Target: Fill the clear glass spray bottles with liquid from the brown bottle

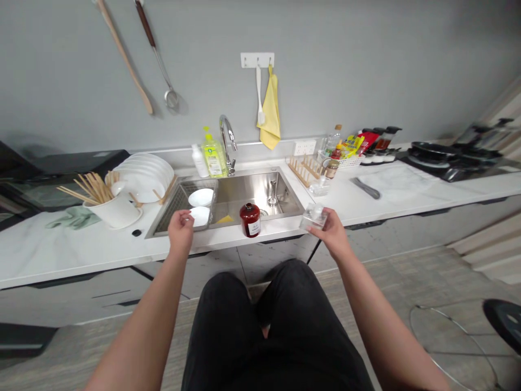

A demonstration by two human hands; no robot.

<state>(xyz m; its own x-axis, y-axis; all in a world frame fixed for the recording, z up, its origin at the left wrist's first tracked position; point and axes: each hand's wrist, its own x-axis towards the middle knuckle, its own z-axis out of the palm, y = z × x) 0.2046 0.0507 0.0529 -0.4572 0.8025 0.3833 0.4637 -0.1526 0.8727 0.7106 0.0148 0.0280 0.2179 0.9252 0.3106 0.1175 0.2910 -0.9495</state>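
Right hand (pixel 331 233) grips a clear container (pixel 313 217), left hand (pixel 181 231) curls empty over a white dish (pixel 199 216), red jar (pixel 249 219) between.

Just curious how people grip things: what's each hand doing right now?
Left hand: half-closed, nothing visible in it.
Right hand: holding a clear glass cup.
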